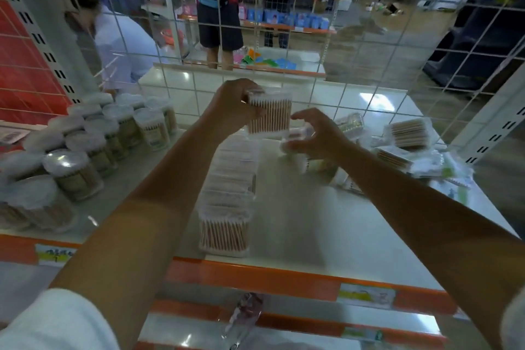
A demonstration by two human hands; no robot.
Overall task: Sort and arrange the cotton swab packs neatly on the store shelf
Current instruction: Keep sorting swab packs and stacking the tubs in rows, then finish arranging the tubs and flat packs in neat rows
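My left hand point(237, 102) grips a clear square pack of wooden cotton swabs point(270, 115), held upright above the far end of a row of the same packs point(227, 202). That row runs from the front of the white shelf point(298, 236) toward the back. My right hand point(315, 133) hovers just right of the held pack, fingers curled round another clear pack point(298, 133). Motion blur smears this pack's outline.
Round tubs of swabs point(85, 150) fill the shelf's left side. Loose swab packs point(409, 133) lie in a heap at the right. A white wire grid point(312, 45) backs the shelf. Behind it are people and other shelves. An orange edge strip point(255, 275) runs along the front.
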